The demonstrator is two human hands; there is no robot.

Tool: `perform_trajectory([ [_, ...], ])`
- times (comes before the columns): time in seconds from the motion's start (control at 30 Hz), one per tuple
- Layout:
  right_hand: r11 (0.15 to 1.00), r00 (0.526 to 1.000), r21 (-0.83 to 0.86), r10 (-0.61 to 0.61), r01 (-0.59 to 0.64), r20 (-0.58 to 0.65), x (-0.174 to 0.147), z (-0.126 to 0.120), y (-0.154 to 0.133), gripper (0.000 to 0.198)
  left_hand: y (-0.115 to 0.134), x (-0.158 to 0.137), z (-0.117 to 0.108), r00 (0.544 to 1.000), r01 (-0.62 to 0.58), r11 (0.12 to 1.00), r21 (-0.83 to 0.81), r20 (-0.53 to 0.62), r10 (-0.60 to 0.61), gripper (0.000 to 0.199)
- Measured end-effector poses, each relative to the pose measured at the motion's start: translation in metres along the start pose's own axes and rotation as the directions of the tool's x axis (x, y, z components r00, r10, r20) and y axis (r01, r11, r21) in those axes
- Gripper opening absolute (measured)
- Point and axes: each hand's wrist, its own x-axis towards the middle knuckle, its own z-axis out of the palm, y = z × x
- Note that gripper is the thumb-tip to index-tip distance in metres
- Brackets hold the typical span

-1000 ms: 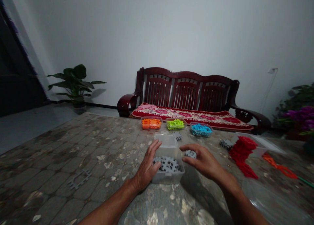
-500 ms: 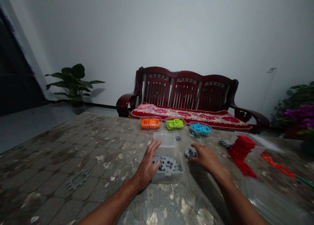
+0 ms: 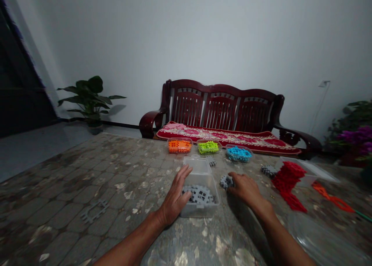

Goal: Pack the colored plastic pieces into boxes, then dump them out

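My left hand (image 3: pixel 176 196) rests with its fingers stretched along the left side of a clear plastic box (image 3: pixel 199 212). Its thumb reaches over the rim. Grey interlocking plastic pieces (image 3: pixel 201 194) lie inside, and the hinged lid is folded back. Right of the box, my right hand (image 3: pixel 245 187) has thumb and fingers round a small cluster of grey interlocking pieces (image 3: pixel 224 181) on the table; its right part is hidden by the fingers. Another grey piece (image 3: pixel 211 161) lies behind the box, beside the lid.
Boxes of orange pieces (image 3: pixel 179 146), lime pieces (image 3: pixel 208 147) and blue pieces (image 3: pixel 238 153) stand behind. A red assembly (image 3: pixel 289 182) leans at a clear box on the right, near orange linked pieces (image 3: pixel 334 199) and a clear lid (image 3: pixel 325 239). A grey frame piece (image 3: pixel 94 211) lies left.
My right hand's fingers have closed in slightly round the grey cluster. My left hand keeps its place at the box. The whole view has shifted a little.
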Motion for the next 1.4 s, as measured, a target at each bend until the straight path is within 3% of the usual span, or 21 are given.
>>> perform_trajectory([
  [0.1,1.000,0.999,0.021,0.010,-0.009,-0.041,0.000,-0.002,0.002,0.048,0.000,0.000,0.000,1.000,-0.004,1.000,0.002,0.002,0.004,0.061],
  [0.2,0.986,0.988,0.163,-0.010,0.035,-0.152,-0.003,-0.010,0.002,0.046,0.000,-0.001,0.000,1.000,-0.009,1.000,-0.004,0.004,0.009,0.061],
  [0.33,0.879,0.939,0.411,-0.105,0.241,-0.327,-0.016,-0.026,-0.007,0.045,-0.001,-0.001,0.001,1.000,-0.012,0.999,-0.031,-0.006,0.011,0.065],
  [0.43,0.794,0.900,0.473,-0.203,0.382,-0.386,-0.030,-0.034,-0.023,0.041,-0.002,-0.002,0.003,1.000,0.007,0.999,-0.052,-0.022,-0.008,0.069],
  [0.7,0.649,0.843,0.540,-0.445,0.536,-0.302,-0.043,-0.030,-0.062,0.037,0.007,-0.002,0.001,0.998,0.059,0.992,-0.111,0.001,-0.060,0.075],
  [0.9,0.672,0.835,0.498,-0.406,0.548,-0.372,-0.035,-0.022,-0.053,0.026,0.007,-0.002,0.000,0.999,0.045,0.993,-0.109,-0.010,-0.047,0.075],
  [1.13,0.605,0.764,0.467,-0.530,0.645,-0.368,-0.042,-0.025,-0.064,0.034,0.009,-0.001,-0.001,0.999,0.051,0.996,-0.077,0.011,-0.050,0.072],
  [1.4,0.670,0.790,0.420,-0.533,0.612,-0.302,-0.042,-0.023,-0.067,0.038,-0.005,-0.002,0.004,0.999,-0.007,0.998,-0.057,-0.036,0.005,0.068],
])
